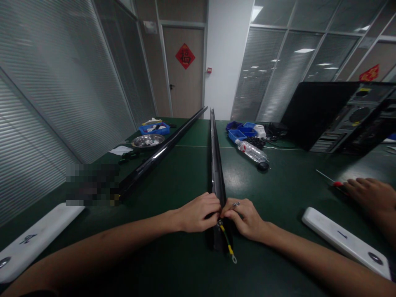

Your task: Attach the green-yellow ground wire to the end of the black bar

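Note:
A long black rail [218, 165], shaped like a channel, runs away from me down the middle of the table. At its near end my left hand [199, 212] has its fingers closed on the rail's left side. My right hand [244, 218], with a ring on one finger, is closed in a pinch at the right side, fingertips almost meeting the left ones. What lies between the fingertips is hidden. Just below them a short yellow-green wire [227, 237] hangs over the rail end, tipped with a metal ring terminal [234, 259].
A second black rail [163, 150] lies to the left. Beyond it sit a metal dish [148, 140] and a blue bin [154, 128]. To the right are blue bins [236, 135], a plastic bottle [252, 152], a co-worker's hand [371, 194] by a screwdriver [335, 183], and white cases [346, 243].

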{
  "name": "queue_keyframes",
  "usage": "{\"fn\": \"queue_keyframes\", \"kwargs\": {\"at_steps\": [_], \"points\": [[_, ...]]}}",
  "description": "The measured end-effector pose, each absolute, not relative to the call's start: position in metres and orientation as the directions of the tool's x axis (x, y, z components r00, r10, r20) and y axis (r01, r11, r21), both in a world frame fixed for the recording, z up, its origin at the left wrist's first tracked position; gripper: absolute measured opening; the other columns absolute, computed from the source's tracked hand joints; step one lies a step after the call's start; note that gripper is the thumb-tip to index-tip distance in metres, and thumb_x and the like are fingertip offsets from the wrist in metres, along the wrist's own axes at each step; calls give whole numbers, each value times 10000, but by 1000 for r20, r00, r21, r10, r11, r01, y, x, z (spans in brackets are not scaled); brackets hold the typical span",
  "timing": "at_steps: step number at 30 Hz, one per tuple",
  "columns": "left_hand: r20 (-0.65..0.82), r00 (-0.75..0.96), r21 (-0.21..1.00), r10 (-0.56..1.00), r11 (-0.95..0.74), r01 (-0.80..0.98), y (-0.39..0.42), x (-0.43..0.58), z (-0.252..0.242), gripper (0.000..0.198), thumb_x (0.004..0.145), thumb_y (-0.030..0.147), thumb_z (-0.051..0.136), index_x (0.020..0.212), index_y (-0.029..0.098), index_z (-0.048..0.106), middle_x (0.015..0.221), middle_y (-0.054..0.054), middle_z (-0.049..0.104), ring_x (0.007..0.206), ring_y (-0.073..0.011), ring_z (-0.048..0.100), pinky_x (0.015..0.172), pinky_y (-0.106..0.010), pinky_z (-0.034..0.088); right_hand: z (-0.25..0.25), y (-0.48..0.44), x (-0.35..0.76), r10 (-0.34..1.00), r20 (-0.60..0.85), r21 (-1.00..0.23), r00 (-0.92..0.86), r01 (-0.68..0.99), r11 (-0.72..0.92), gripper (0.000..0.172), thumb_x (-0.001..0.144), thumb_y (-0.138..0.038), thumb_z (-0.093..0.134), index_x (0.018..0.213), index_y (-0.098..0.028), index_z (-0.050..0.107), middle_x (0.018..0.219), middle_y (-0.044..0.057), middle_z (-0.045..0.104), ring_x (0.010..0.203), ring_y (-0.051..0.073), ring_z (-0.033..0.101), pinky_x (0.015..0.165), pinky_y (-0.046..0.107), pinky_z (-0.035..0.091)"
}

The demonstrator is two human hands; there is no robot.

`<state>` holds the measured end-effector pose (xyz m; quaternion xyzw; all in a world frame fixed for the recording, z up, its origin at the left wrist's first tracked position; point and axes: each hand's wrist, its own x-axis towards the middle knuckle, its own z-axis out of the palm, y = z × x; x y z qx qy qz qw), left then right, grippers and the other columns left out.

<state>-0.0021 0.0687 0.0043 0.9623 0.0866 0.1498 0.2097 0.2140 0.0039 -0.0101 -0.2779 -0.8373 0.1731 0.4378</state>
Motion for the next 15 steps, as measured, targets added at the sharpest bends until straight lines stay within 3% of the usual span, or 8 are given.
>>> {"fn": "queue_keyframes", "kwargs": {"at_steps": [15], "points": [[240, 943, 428, 231, -897, 111, 69, -2, 5, 99, 978, 172, 485, 929, 180, 571, 897, -50, 627, 891, -213, 549, 866, -348, 426, -13, 4, 216, 610, 644, -506, -461, 342, 792, 320, 1101, -267, 432, 902, -181, 668, 784, 42, 680, 670, 159, 651, 635, 262, 510]]}}
